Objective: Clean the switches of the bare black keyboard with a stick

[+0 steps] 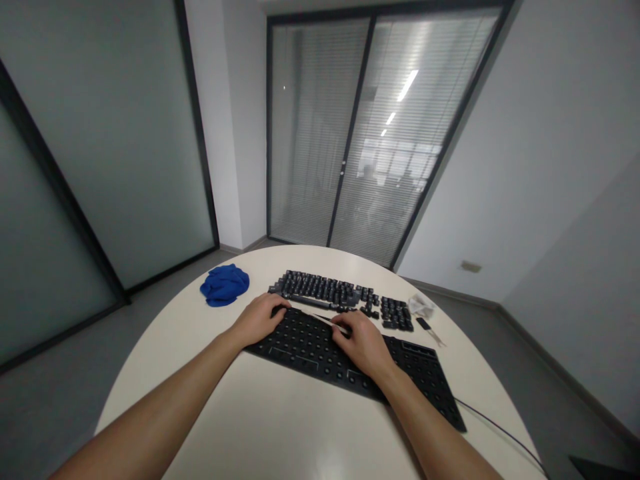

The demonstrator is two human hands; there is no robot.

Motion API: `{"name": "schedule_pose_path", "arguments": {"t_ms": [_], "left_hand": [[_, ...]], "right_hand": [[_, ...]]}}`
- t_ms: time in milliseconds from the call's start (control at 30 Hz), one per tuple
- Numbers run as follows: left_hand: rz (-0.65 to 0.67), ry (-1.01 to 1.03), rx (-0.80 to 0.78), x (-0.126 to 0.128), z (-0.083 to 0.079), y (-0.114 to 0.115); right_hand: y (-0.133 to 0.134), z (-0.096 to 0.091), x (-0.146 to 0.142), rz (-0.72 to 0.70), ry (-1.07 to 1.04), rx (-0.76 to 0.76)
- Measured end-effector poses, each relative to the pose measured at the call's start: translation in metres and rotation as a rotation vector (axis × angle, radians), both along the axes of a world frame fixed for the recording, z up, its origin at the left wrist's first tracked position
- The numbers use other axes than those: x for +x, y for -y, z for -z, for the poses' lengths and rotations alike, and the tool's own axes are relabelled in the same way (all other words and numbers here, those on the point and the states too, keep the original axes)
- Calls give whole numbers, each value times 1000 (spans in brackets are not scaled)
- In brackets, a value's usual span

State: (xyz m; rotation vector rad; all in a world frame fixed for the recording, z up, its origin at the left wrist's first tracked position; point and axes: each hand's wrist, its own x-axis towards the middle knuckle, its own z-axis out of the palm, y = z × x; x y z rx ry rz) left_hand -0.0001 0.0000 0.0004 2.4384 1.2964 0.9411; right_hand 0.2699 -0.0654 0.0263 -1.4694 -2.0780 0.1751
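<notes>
A black keyboard (421,370) with its keycaps off lies slantwise on the round table, rows of bare key sockets facing up. My left hand (260,319) holds its far left corner, thumb on the face and fingers curled at the edge. Over the keyboard's middle, near its far edge, my right hand (361,339) is closed in a pinch on a thin dark pointed tool (324,319). The tool's tip points left; its exact kind is too small to tell. Just beyond the keyboard, the loose black keycaps (320,288) lie laid out in rows.
A crumpled blue cloth (225,285) sits at the far left of the white table (240,413). To the right are a clear plastic bag (421,306) and a small dark-handled tool with pale prongs (430,329). A black cable (500,427) runs off the right edge.
</notes>
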Motion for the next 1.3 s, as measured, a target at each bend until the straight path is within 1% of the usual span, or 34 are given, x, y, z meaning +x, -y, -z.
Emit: {"name": "schedule_pose_path", "arguments": {"t_ms": [967, 1300], "left_hand": [[9, 2, -9, 1, -1, 1], [8, 6, -10, 1, -1, 1]], "right_hand": [[1, -2, -1, 74, 22, -45], [1, -1, 0, 60, 16, -39]]}}
